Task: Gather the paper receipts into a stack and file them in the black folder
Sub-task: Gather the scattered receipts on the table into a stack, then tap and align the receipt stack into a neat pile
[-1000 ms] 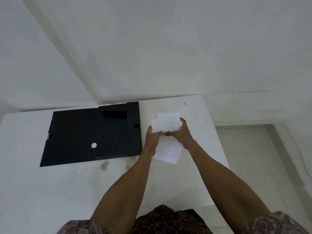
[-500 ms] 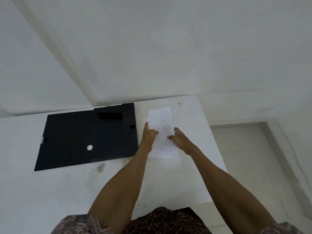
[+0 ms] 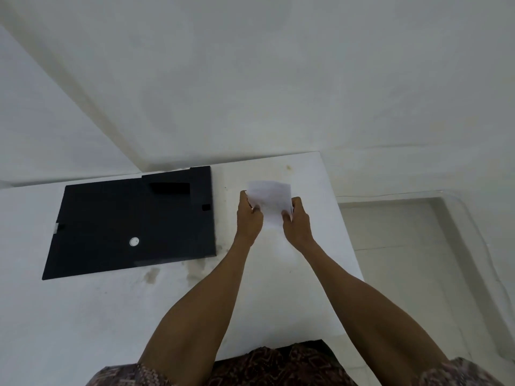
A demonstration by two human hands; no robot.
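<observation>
A stack of white paper receipts [image 3: 269, 201] is held upright over the right part of the white table [image 3: 83, 316]. My left hand [image 3: 249, 218] grips its left edge and my right hand [image 3: 297, 221] grips its right edge. The stack's lower part is hidden between my hands. The black folder [image 3: 125, 227] lies flat and shut on the table to the left of my hands, with a small white round button [image 3: 134, 242] on its cover.
The table stands in a corner of white walls. Its right edge [image 3: 345, 227] drops off to a pale tiled floor [image 3: 404, 260]. Brownish stains [image 3: 152, 274] mark the table in front of the folder.
The loose receipts that lay spread under my hands are now gathered into one bundle held by both hands. My hands have moved closer together on its two sides.
</observation>
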